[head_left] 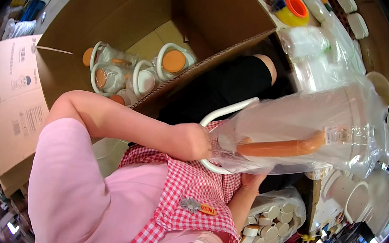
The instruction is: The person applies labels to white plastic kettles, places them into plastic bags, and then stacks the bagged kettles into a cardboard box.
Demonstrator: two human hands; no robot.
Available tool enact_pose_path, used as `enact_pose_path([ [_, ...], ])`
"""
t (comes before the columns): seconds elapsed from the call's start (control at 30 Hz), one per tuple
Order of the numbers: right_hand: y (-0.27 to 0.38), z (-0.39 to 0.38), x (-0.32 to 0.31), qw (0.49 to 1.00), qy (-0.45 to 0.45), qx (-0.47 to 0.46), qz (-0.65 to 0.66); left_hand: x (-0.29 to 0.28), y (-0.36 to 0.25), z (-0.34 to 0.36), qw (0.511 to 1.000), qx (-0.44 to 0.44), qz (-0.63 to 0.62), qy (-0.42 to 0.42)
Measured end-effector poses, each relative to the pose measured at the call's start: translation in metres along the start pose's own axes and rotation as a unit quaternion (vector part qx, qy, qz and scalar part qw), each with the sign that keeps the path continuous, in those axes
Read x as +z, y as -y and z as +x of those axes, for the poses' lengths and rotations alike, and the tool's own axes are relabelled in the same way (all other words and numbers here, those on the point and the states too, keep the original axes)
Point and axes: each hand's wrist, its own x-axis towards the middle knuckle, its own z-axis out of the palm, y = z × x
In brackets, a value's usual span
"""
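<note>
A large pale jug (279, 125) with an orange handle (282, 147) lies nearly level across my front, wrapped in a clear plastic bag (348, 102). A white hoop handle (226, 111) curves around its near end. My left hand (192, 141) is closed in a fist at that end, inside the hoop, where the bag's plastic gathers. Beneath the jug, my right hand (252, 180) touches its underside; the fingers are hidden behind it.
To the left stands an open cardboard box (115, 13) holding several bagged jugs (144, 80) with white hoops and orange tops. A plastic sack of pale round caps (269, 224) sits at lower right. An orange-and-yellow tape dispenser (294, 11) is on the far table.
</note>
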Motion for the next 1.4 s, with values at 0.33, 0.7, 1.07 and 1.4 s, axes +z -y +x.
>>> enact_pose_path([
  [0.33,0.047,-0.002,0.159,0.938,0.2,-0.154,-0.238,-0.022,-0.024,0.01,0.957,0.021,0.269,-0.111],
  [0.7,0.046,-0.025,0.168,0.894,0.431,-0.02,-0.124,-0.15,0.043,-0.004,0.738,-0.457,-0.166,-0.468],
  [1.07,0.079,-0.019,0.057,0.99,0.104,-0.074,-0.063,-0.103,0.446,-0.066,0.499,-0.575,-0.387,-0.52],
  [1.4,0.255,0.103,0.062,0.92,-0.078,-0.309,-0.228,0.005,0.552,-0.135,0.599,-0.683,-0.302,-0.289],
])
